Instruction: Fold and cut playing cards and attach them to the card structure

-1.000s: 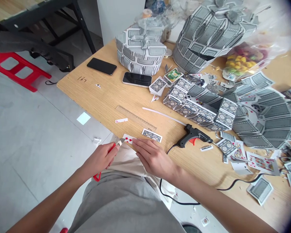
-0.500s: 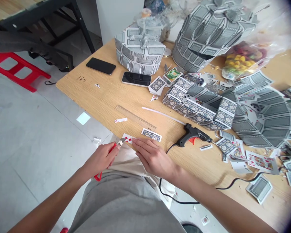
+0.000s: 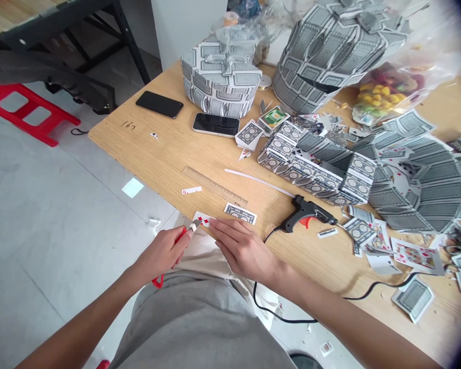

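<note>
In my left hand (image 3: 169,250) is a pair of red-handled scissors (image 3: 195,225), one red loop showing below my fist. Their blades are against the left part of a playing card (image 3: 203,217) with red diamonds, at the table's front edge. My right hand (image 3: 242,243) lies flat, fingers together, with its fingertips pressing the right end of that card. Just beyond those fingers rests a blue-backed card piece (image 3: 239,213). A cut strip marked with a red 9 (image 3: 191,190) lies beside a clear ruler (image 3: 215,186).
A black glue gun (image 3: 309,212), its cord trailing over the edge, lies right of my hands. Behind are two phones (image 3: 159,104), (image 3: 215,124), a folded-card box (image 3: 315,164) and round card baskets (image 3: 221,79). Loose cards (image 3: 417,253) litter the right side. A red stool (image 3: 30,113) stands left.
My left hand and the scissors have shifted slightly right, farther over the diamond card. My right hand stays on the card.
</note>
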A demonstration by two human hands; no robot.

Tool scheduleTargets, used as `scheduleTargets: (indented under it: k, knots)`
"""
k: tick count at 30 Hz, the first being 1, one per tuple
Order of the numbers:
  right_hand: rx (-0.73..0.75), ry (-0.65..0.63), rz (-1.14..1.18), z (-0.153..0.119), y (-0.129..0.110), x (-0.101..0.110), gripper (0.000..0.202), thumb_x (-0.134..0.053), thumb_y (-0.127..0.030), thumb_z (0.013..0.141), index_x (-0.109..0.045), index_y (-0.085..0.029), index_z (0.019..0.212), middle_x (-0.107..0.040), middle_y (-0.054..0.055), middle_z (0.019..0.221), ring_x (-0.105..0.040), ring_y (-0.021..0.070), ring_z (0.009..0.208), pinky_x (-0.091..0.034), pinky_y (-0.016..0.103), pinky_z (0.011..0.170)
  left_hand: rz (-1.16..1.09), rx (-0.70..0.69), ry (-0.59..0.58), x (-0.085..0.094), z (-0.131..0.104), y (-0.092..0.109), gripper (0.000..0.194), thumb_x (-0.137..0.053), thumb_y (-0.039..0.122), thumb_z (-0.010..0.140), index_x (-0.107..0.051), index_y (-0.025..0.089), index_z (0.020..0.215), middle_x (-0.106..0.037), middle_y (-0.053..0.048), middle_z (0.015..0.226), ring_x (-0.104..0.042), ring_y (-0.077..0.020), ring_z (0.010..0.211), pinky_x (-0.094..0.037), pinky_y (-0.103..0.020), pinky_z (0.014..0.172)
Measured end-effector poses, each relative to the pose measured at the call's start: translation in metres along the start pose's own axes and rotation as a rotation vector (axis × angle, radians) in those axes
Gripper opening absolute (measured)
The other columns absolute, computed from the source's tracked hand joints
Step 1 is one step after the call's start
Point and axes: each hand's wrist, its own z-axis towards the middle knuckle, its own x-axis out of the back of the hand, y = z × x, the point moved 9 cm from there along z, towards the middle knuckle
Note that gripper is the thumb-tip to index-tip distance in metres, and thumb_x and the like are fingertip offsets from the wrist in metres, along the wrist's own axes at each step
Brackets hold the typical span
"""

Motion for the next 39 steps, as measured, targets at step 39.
scheduleTargets:
  k: [39]
  knots:
    - [-0.023, -0.037, -0.081, 0.0093, -0.0053, -0.0069, 0.048, -0.053, -0.006, 0.105, -0.066, -0.009, 0.151, -0.070, 0.013, 0.157, -0.068, 0.0307, 0.129, -0.061, 0.048, 0.108, -0.046, 0.016, 0.006, -0.0017, 0.0000, -0.0046, 0.044, -0.043, 0.051, 0.112, -0.049, 0.025, 0.077, -0.057, 0.006, 0.054, -0.053, -0.0165, 0.049, -0.046, -0.029, 0.056]
